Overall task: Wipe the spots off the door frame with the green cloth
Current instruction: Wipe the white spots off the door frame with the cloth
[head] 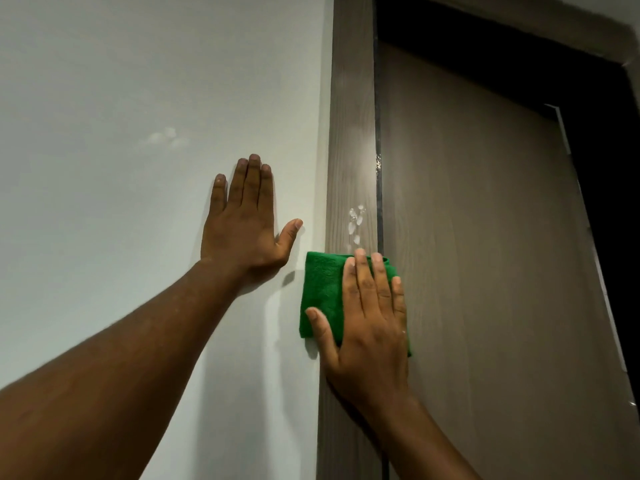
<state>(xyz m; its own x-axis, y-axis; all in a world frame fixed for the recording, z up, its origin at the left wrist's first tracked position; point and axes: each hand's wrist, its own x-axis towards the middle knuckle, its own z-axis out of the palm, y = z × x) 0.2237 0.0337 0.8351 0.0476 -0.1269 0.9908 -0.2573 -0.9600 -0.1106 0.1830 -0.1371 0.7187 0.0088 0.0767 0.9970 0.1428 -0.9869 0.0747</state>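
Observation:
A grey-brown wood-grain door frame (pixel 351 133) runs vertically through the middle of the head view. White spots (pixel 356 223) sit on it, with a fainter white smear higher up. My right hand (pixel 370 317) presses a folded green cloth (pixel 322 292) flat against the frame, just below the spots. The cloth's top edge is a little under the lowest spot. My left hand (pixel 246 223) lies flat on the white wall to the left of the frame, fingers spread, holding nothing.
The white wall (pixel 138 81) fills the left half and carries a few pale marks (pixel 166 136). To the right of the frame stands the brown door (pixel 485 254), ajar, with a dark gap (pixel 519 64) above and to its right.

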